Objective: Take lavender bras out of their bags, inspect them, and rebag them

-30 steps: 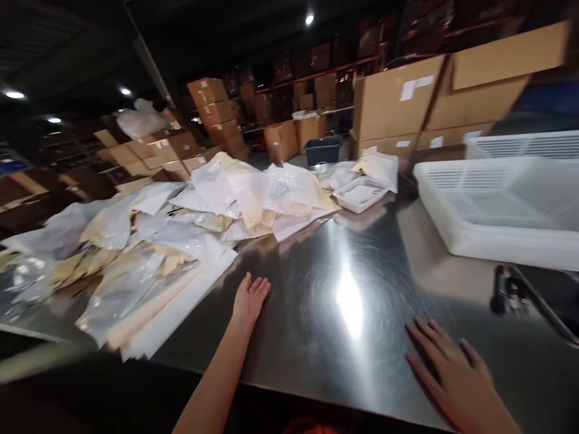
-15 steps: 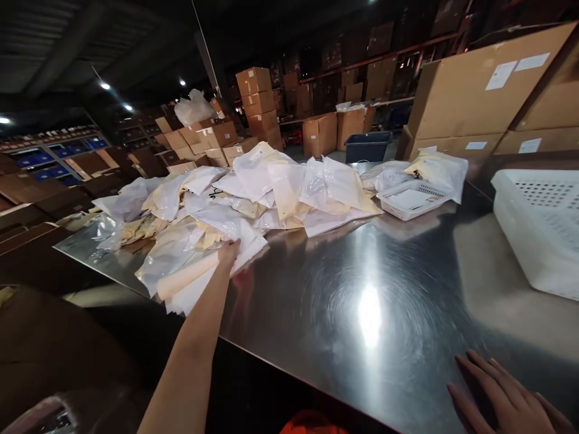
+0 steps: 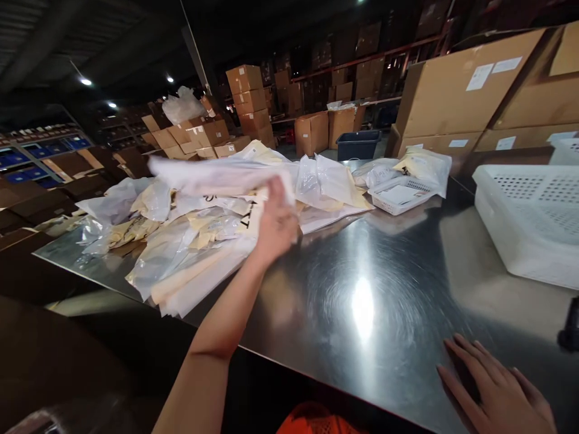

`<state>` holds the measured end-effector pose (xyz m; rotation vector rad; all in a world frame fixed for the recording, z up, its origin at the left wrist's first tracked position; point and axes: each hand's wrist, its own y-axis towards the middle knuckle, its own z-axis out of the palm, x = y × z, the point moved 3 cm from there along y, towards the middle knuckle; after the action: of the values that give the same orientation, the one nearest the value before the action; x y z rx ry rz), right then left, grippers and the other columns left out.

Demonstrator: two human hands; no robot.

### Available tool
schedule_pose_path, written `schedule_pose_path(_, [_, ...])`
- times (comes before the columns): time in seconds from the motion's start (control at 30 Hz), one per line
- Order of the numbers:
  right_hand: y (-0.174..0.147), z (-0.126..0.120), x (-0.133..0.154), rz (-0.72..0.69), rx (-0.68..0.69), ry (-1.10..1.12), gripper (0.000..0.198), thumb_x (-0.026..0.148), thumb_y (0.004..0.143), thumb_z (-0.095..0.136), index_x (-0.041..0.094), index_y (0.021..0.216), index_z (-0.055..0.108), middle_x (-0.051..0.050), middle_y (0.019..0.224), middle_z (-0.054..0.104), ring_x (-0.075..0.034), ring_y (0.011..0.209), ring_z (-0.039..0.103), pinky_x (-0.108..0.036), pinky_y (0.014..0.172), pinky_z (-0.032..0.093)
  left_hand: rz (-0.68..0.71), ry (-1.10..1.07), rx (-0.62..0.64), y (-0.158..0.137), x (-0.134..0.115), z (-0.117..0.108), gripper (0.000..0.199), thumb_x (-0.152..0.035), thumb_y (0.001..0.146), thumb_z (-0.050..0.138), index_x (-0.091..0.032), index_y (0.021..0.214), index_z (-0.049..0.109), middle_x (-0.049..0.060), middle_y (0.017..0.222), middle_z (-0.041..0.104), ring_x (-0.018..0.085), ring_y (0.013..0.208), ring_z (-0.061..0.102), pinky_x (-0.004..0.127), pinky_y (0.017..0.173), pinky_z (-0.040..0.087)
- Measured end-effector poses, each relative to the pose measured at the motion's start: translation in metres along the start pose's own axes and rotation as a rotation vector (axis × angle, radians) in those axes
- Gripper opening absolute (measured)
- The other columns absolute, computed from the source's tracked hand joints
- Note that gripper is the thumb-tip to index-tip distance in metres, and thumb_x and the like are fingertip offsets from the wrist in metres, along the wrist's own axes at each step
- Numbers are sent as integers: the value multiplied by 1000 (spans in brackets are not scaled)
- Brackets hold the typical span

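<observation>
Your left hand (image 3: 278, 223) is closed on the near right end of a white bag (image 3: 212, 175), which is blurred and lifted over the pile of bags (image 3: 165, 256) on the left of the metal surface (image 3: 321, 295). The held bag stretches away toward the far left, covering part of the pile. Your right hand (image 3: 500, 389) holds nothing; it is palm down at the near right of the surface, fingers extended and thumb apart. Right of the pile, toward the far edge, you have a small white basket (image 3: 391, 209) with a white sheet (image 3: 400, 194) in it, and a filled bag (image 3: 427, 166) just behind it. A large white basket (image 3: 520, 253) stands at the right, farther off than your right hand.
</observation>
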<state>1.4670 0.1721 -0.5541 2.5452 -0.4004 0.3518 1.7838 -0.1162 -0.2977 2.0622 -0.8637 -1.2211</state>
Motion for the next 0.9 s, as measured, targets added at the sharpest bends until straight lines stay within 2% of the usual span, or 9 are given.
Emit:
schedule_pose_path(0.07, [1,-7,5,-8,41,15,48,62,83,46,32,114,67,-9,128,67,-41,125,56,-70,103,36,144,117,586,-45,-34,39,16,-10,72,58,-15,57,56,4,162,24,38,150,10,68,116,3])
schedule_pose_path(0.13, [0,-17,9,77,85,109,48,61,85,48,29,116,66,-9,124,69,-39,125,56,-68,106,36,250,177,1009,-98,-54,63,12,-11,72,56,-14,62,62,3,163,18,44,149,3,76,111,0])
schedule_pose_path(0.2, [-4,-29,12,265,76,267,50,61,87,48,26,117,64,-10,121,70,-35,120,61,-60,107,41,280,210,1272,-141,-56,74,16,-11,73,54,-15,71,69,0,162,22,47,148,5,81,108,3])
schedule_pose_path(0.3, [-12,-41,18,526,-21,485,52,61,89,49,24,123,59,-11,120,69,-29,112,65,-49,101,51,273,234,1462,-181,-39,78,30,-10,74,50,-17,91,75,-1,160,28,48,146,16,82,107,13])
schedule_pose_path(0.5, [-15,-47,31,610,-93,541,78,63,77,67,20,138,47,-18,138,53,-28,104,66,-48,94,54,248,287,1403,-195,0,58,27,-8,74,49,-19,85,71,1,159,31,42,148,19,77,112,14])
schedule_pose_path(0.6, [-5,-44,26,780,-22,621,82,68,79,62,20,143,44,-13,120,66,-26,95,68,-46,92,53,255,295,1202,-193,1,40,22,-14,75,57,-20,93,68,9,154,41,42,145,26,73,111,21])
schedule_pose_path(0.7, [10,-44,24,857,54,696,70,70,79,59,19,127,58,-7,89,73,-23,75,68,-42,85,53,195,157,894,-199,-20,31,11,-26,79,64,-21,89,65,14,124,65,36,120,54,54,98,44])
schedule_pose_path(0.77, [16,-45,30,867,91,763,59,71,76,63,18,103,66,-5,73,70,-19,63,64,-36,72,53,26,-16,785,-211,-39,36,14,-30,85,62,-21,75,60,9,88,67,25,86,62,37,76,48])
schedule_pose_path(0.9, [18,-42,52,860,204,998,51,69,70,70,20,74,54,2,56,58,-12,50,53,-26,51,43,-603,-482,944,-246,-71,69,36,-48,88,60,-19,66,54,2,61,55,13,56,50,24,52,36])
